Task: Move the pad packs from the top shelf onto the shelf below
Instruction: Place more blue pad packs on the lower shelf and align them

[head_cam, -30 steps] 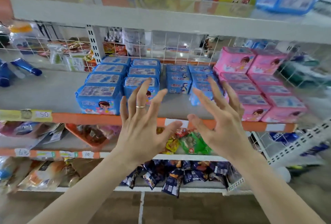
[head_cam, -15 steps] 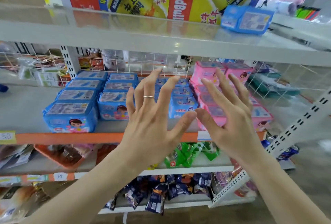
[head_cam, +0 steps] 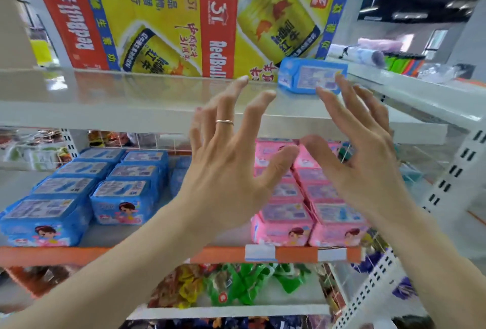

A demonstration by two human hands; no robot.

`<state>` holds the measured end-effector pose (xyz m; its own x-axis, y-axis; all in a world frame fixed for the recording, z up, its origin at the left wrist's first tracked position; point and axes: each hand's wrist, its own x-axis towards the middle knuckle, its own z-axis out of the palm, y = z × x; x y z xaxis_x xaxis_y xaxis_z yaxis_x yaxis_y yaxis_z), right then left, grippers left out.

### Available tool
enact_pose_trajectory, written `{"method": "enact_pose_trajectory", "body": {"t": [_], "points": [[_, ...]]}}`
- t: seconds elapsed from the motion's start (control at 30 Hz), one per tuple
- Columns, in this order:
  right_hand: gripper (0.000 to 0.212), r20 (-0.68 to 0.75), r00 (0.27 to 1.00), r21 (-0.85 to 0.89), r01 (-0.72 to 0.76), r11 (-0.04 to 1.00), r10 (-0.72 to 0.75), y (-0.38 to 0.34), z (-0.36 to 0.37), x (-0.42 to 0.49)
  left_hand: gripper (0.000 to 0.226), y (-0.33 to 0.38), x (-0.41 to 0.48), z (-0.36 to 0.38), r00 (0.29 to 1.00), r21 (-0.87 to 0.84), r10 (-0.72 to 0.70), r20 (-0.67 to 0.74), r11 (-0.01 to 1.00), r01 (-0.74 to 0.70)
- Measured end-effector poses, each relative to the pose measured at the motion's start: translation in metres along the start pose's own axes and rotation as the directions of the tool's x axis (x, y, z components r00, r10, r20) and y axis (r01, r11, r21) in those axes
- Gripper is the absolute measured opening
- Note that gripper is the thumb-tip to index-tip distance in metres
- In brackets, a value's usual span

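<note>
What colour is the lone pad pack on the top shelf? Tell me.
The pad pack is blue, seen in the head view.

Room on the grey metal top shelf (head_cam: pixel 131 97)
We find it bare left of the blue plastic pad pack (head_cam: pixel 310 76); red-and-yellow cardboard cartons (head_cam: pixel 171 13) wall its back, while blue packs (head_cam: pixel 86 197) and pink packs (head_cam: pixel 286 213) crowd the orange-edged shelf below (head_cam: pixel 65 253).

Top shelf (head_cam: pixel 131 97), grey metal: one blue pad pack (head_cam: pixel 310 76) lies flat near the right end; printed drink cartons (head_cam: pixel 157 18) stand along the back, just behind it. Shelf below (head_cam: pixel 79 253), orange front edge: blue packs (head_cam: pixel 123 197) in rows on the left; pink packs (head_cam: pixel 284 223) in rows on the right. Third shelf (head_cam: pixel 236 310), white rim: green and yellow snack packets (head_cam: pixel 244 286) in a loose pile.
</note>
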<state>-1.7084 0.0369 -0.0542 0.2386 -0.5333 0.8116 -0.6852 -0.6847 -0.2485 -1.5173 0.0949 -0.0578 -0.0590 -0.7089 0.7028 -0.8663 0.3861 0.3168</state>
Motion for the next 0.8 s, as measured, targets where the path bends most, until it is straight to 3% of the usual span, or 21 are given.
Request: {"method": "enact_pose_trajectory", "body": {"t": [0.2,0.47,0.63,0.7,0.8], "points": [[0.068,0.017,0.998,0.013,-0.055,0.998,0.055,0.058,-0.025,0.020,0.073,0.033,0.046,0.039,0.999,0.059,-0.014,-0.035,0.998,0.016],[0.067,0.039,0.995,0.017,-0.090,0.996,0.090,0.100,-0.019,0.069,0.071,0.026,0.119,0.075,1.000,0.139,0.007,-0.018,0.990,-0.004],[0.069,0.026,0.991,-0.050,-0.132,0.990,0.134,0.124,-0.007,0.119,0.071,0.010,0.167,0.090,1.000,0.072,-0.014,0.021,0.997,0.013],[0.069,0.034,0.989,-0.085,-0.139,0.987,0.142,0.136,0.000,0.140,0.075,0.003,0.192,0.099,0.997,0.100,-0.058,0.057,0.994,0.052],[0.061,0.058,0.985,-0.102,-0.157,0.982,0.163,0.154,0.015,0.170,0.088,-0.009,0.245,0.113,0.954,0.026,-0.234,0.188,0.972,0.233]]}}
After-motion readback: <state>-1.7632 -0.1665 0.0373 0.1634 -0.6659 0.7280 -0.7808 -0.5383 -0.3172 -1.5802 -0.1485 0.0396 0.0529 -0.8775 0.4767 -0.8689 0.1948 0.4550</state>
